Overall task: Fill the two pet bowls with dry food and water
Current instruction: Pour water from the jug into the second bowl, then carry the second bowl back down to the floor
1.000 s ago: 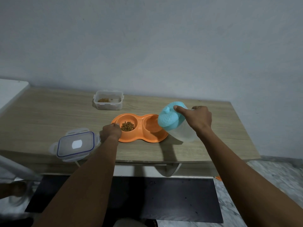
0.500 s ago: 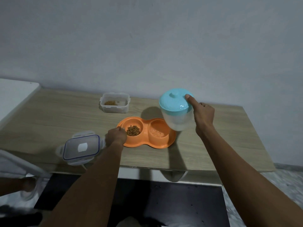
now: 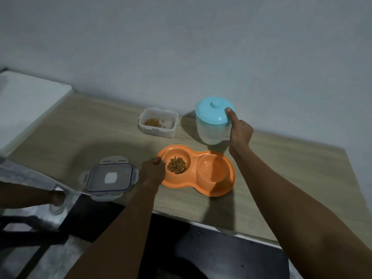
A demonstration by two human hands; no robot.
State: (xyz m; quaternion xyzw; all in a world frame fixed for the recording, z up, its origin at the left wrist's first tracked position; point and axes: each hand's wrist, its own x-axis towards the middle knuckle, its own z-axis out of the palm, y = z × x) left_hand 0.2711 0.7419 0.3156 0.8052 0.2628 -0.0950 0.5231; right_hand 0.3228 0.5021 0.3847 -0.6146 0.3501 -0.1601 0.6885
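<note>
An orange double pet bowl [image 3: 219, 191] lies on the wooden table [image 3: 80, 141]. Its left well holds brown dry food [image 3: 177, 165]; its right well holds clear water [image 3: 211, 170]. My left hand [image 3: 153, 172] grips the bowl's left rim. My right hand [image 3: 239, 131] holds a clear water jug with a light blue lid [image 3: 213, 121], upright at the table's back, thumb resting on the lid.
A clear food container [image 3: 159, 123] with a little dry food stands behind the bowl. Its lid [image 3: 109, 178] lies at the table's front left edge. A white surface [image 3: 26, 105] adjoins the table on the left. A grey wall rises behind.
My right hand has tipped the jug back upright and carried it from over the right well to the back of the table. My left hand stays on the bowl's rim.
</note>
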